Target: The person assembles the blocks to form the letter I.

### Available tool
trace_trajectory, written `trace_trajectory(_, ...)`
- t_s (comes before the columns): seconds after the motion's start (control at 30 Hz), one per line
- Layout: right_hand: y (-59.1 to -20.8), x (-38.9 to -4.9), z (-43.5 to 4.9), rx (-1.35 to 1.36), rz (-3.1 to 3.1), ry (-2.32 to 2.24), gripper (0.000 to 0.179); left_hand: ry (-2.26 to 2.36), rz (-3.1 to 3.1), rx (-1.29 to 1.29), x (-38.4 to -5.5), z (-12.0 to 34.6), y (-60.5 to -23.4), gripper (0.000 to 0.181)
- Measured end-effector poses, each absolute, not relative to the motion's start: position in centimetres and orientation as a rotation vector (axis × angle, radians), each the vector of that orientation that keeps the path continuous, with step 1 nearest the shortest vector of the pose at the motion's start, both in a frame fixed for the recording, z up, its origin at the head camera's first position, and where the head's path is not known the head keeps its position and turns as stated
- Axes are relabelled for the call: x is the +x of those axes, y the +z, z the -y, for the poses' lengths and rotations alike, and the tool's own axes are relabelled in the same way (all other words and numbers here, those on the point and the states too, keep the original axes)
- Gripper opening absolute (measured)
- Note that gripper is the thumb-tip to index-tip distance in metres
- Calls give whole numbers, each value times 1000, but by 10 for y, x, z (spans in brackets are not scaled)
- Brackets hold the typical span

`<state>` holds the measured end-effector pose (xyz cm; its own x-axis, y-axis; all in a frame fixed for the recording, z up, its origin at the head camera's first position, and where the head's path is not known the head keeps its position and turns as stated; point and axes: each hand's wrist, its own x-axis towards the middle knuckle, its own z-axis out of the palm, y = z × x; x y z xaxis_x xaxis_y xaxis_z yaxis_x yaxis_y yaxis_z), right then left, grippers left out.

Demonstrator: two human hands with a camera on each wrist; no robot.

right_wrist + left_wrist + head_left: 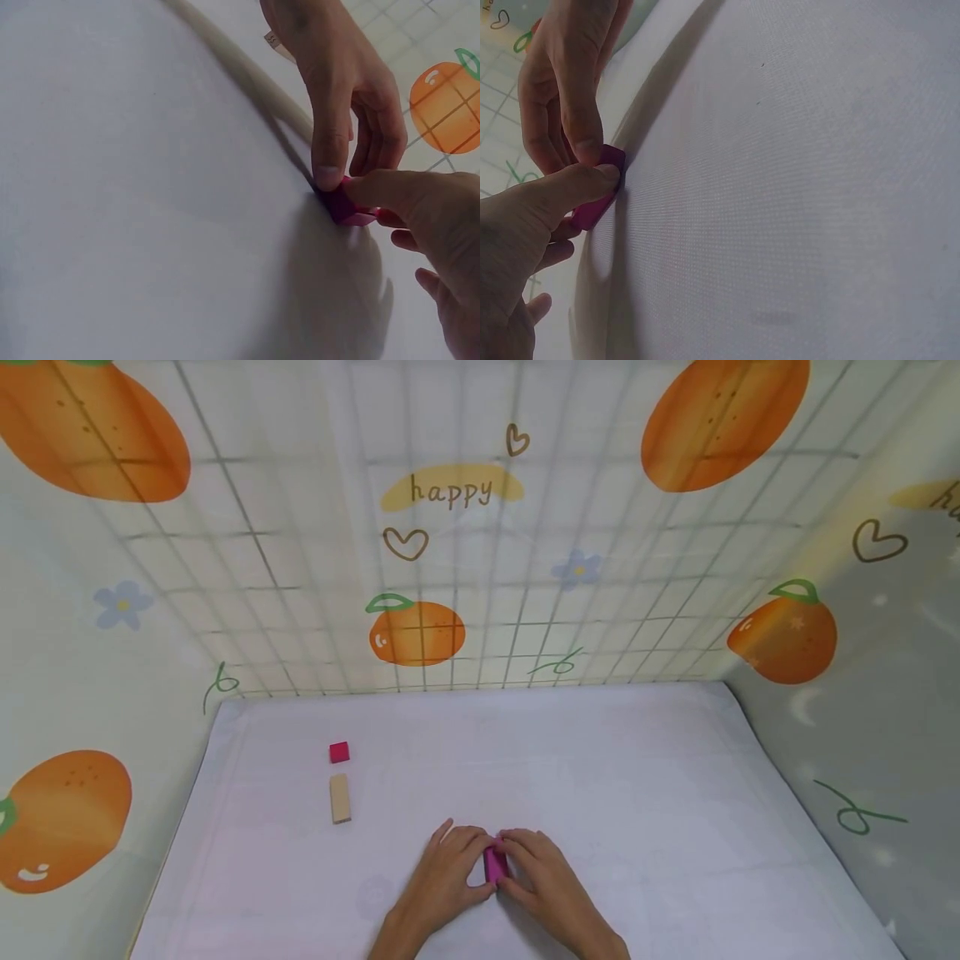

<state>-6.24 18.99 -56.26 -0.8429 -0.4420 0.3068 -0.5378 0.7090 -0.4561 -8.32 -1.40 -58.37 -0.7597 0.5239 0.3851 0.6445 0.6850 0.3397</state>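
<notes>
- Head view: the magenta block (496, 865) sits between the left hand (448, 870) and the right hand (536, 872), low and near the middle of the white cloth (637, 777); its long axis runs near to far, one narrow end towards the person
- Also there: both hands have thumb and fingers clamped on the block at its ends; the red block (339, 752) and the wooden block (341, 798) lie well apart, to the left
- Left wrist view: the block slants from upper right to lower left, the left thumb pressed on it, the right thumb at its upper end
- Right wrist view: it slants down to the right, an end face showing; whether its underside rests on cloth, I cannot tell
- Step in hand, I judge: steadying or aligning the block; the next move probably calls for an even grip, without twisting it
</notes>
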Motion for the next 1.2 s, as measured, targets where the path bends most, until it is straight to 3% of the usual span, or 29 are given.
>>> trace_trajectory(0.57,-557,-63,-190,758,2828,810,45,-804,2806,-905,-85,35,-582,57)
trace_trajectory(0.97,-556,-62,-190,749,2847,796,41,-678,2932,-470,-100,148,-579,70)
trace_trajectory(1.2,-557,-63,-191,771,2816,784,41,-650,2922,-382,-104,199,-588,71)
